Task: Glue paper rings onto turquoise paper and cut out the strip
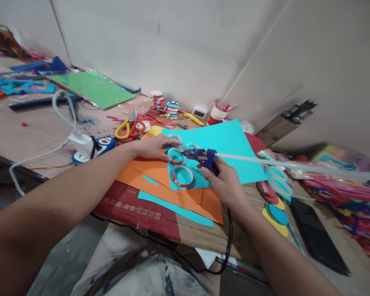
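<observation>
My right hand (223, 179) is wrapped round a blue glue gun (208, 158), a long white glue stick (249, 158) sticking out of its back. The nozzle is at a small ring (176, 161) on a turquoise sheet (228, 142). My left hand (152, 148) rests at that ring's left side, thumb and fingers around its edge. Just below lies a larger ring (182, 176) with a white rim and red side. Two more white-rimmed rings sit behind, partly covered by my left hand and the gun. Orange sheets (160, 193) lie underneath.
Scissors (130, 129) and a power adapter (82, 144) are on the left. A pen cup (216, 116) stands at the back. Coloured discs (277, 213), a black phone-like slab (316, 234) and colourful strips (342, 205) lie right. A black cable (230, 234) hangs over the front edge.
</observation>
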The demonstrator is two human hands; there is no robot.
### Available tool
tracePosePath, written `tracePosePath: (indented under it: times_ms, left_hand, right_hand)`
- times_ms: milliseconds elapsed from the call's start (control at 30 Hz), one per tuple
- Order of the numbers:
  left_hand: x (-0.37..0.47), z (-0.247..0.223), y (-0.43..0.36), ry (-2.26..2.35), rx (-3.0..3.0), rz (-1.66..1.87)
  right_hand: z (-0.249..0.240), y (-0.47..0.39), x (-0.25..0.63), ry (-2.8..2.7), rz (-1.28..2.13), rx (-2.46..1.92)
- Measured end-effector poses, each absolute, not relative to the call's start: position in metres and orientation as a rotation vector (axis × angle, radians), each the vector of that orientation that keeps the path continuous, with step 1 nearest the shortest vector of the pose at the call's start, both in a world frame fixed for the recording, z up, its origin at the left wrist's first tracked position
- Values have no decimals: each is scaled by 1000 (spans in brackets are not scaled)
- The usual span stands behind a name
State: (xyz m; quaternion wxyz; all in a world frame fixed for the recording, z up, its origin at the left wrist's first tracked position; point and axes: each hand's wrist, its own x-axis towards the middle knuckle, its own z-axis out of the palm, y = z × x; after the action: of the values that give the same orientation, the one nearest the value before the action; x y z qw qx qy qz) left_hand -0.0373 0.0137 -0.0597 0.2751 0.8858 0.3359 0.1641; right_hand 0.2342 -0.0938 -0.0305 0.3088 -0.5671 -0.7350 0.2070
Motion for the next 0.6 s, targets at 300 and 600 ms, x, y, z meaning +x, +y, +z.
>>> tracePosePath:
  times_ms: [300, 600]
  left_hand:
    - [-38, -61, 14, 851, 2383, 470]
    - [-38, -59, 13, 853, 2360, 484]
  right_hand:
    - [-32, -94, 235, -1954, 550, -1521]
    - [-33, -94, 236, -1956, 546, -1520]
